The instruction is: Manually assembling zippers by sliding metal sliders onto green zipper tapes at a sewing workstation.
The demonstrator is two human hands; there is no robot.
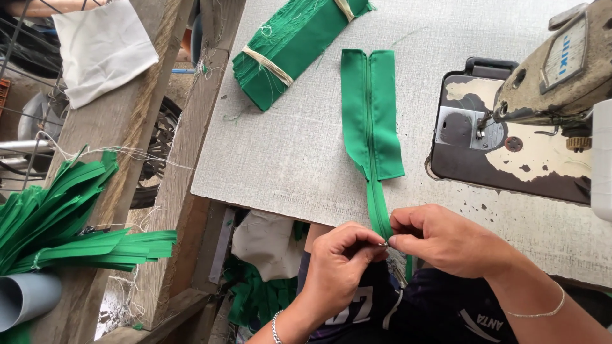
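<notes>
A green zipper with two green fabric strips sewn along its upper part (pixel 371 111) lies on the grey table (pixel 287 146) and hangs over the near edge. My left hand (pixel 338 264) and my right hand (pixel 440 239) meet at its bare lower end (pixel 380 216), just below the table edge. Both hands pinch the zipper tape, fingertips touching around a small metal slider (pixel 385 243). Both wrists wear thin bracelets.
A sewing machine (pixel 542 95) stands at the right of the table. A tied bundle of green fabric strips (pixel 287 48) lies at the far side. More green zippers (pixel 57 223) hang over a wooden frame at left, beside a white cloth (pixel 102 48).
</notes>
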